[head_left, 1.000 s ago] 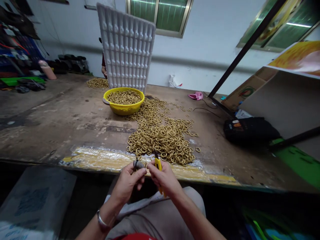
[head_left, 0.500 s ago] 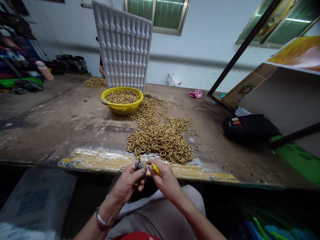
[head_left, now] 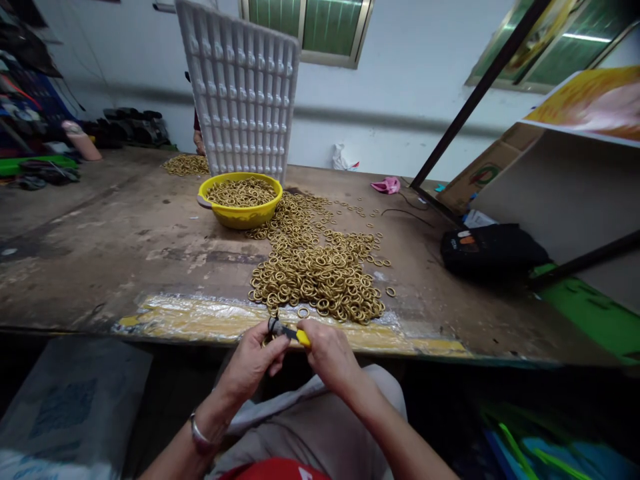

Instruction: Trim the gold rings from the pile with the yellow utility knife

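Small snips, hands close together

The left hand (head_left: 255, 363) is closed in a pinch on a small dark piece (head_left: 273, 327). It holds the piece up just in front of the table (head_left: 125, 247) edge, above the lap. The piece is too small to tell for sure, but it looks like one of the rings. The right hand (head_left: 327, 353) is wrapped around a little yellow cutter (head_left: 301, 337). The cutter's dark tip points left and meets the piece. I cannot tell if the blades are open or closed.

To do this well, I think the thumb and finger should grip the piece hard so it cannot spin. The fingertips should sit back from the sharp tip. Only the very end of the cutter should bite, with one short squeeze. Hands that stay low and near each other will shake less.

The big pile of gold rings (head_left: 315, 277) lies on the table just beyond the hands, so it is easy to reach. One loose ring (head_left: 303, 312) lies at the near edge of the pile. Farther back stands a yellow bowl (head_left: 240, 217) full of rings, with a white tray (head_left: 240, 87) upright behind it. Another person's hand (head_left: 199, 141) shows beside that tray. A black bag (head_left: 490, 250) lies well off to the right
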A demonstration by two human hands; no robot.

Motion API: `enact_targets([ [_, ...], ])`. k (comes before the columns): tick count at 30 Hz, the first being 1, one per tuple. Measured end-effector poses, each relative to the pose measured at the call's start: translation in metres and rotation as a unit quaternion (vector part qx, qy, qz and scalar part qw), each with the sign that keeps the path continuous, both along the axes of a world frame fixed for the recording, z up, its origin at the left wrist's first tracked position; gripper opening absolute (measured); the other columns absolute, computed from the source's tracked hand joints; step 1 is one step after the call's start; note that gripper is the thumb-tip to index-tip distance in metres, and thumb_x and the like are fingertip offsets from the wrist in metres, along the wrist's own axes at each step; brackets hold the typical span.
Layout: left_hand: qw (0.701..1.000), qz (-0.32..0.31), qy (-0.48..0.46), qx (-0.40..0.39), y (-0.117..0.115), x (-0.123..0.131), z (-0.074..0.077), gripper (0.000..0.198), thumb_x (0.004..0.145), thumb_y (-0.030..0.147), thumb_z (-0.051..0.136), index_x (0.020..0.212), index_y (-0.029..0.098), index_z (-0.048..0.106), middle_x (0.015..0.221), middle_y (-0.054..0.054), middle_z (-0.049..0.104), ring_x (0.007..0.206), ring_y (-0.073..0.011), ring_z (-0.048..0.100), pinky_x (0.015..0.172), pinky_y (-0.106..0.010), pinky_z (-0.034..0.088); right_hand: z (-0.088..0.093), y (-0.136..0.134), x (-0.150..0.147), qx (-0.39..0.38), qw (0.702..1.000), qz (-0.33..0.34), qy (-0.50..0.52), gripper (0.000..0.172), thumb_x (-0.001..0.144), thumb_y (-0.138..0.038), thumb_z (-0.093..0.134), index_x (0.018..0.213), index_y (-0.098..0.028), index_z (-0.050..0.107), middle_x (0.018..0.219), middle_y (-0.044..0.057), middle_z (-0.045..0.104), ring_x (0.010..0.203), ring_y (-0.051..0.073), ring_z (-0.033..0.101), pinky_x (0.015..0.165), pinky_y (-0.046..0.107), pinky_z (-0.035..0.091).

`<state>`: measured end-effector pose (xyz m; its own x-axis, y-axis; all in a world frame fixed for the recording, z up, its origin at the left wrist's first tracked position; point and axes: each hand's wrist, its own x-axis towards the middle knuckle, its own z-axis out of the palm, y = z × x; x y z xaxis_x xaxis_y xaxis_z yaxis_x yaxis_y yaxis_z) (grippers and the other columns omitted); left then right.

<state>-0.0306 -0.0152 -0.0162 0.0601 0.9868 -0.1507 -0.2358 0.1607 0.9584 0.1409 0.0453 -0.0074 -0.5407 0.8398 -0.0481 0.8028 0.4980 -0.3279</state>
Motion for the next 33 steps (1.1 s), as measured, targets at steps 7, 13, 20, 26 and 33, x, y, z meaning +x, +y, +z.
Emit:
enact_targets([
  [7,0.997,-0.052,0.062,-0.022,-0.020,-0.007,0.005,0.030,0.083,0.045,0.058,0.073,0.018,0.048,0.055,0.006,0.042,0.043,-0.0066,0.033,0.040,-0.018,0.027,-0.017,0.026,0.016,0.051,0.994,-0.096,-0.018,0.015,0.091,-0.017,0.047,0.083,-0.019,0.059,0.082,0.004,0.067,0.075,0.015,0.061,0.064,0.025,0.031],
  [13,0.900,-0.027,0.433,0.043,-0.037,-0.002,-0.071,0.014,0.082,0.029,0.055,0.089,0.017,0.057,0.082,-0.008,0.065,0.077,-0.0222,0.060,0.071,-0.033,0.047,-0.026,0.029,-0.021,0.055,0.995,-0.076,-0.040,0.016,0.092,-0.030,0.051,0.091,-0.017,0.061,0.091,0.007,0.066,0.078,0.018,0.062,0.065,0.026,0.035],
  [20,0.905,-0.023,0.423,0.027,-0.036,-0.001,-0.063,0.019,0.084,0.033,0.052,0.078,0.017,0.059,0.085,-0.012,0.067,0.084,-0.0266,0.061,0.077,-0.040,0.048,-0.036,0.040,-0.022,0.046,0.996,-0.082,-0.009,0.012,0.085,-0.014,0.050,0.081,-0.015,0.061,0.080,0.007,0.065,0.069,0.016,0.057,0.062,0.025,0.034],
  [26,0.996,0.039,-0.022,-0.081,-0.009,-0.001,-0.023,0.037,0.081,0.044,0.064,0.103,0.015,0.055,0.087,-0.010,0.070,0.062,-0.0135,0.061,0.052,-0.022,0.046,-0.016,0.015,-0.016,-0.210,0.887,-0.091,0.400,0.024,0.083,-0.034,0.052,0.065,-0.018,0.051,0.054,-0.006,0.041,0.050,0.008,0.035,0.050,0.021,0.030],
  [33,0.963,0.006,-0.243,-0.119,-0.005,0.010,-0.004,0.031,0.074,0.031,0.078,0.093,0.011,0.064,0.082,-0.007,0.069,0.061,-0.0093,0.061,0.055,-0.019,0.049,0.003,-0.004,-0.020,-0.342,0.790,-0.119,0.495,0.035,0.076,-0.050,0.062,0.074,-0.017,0.053,0.049,-0.007,0.042,0.041,0.006,0.033,0.042,0.019,0.026],
])
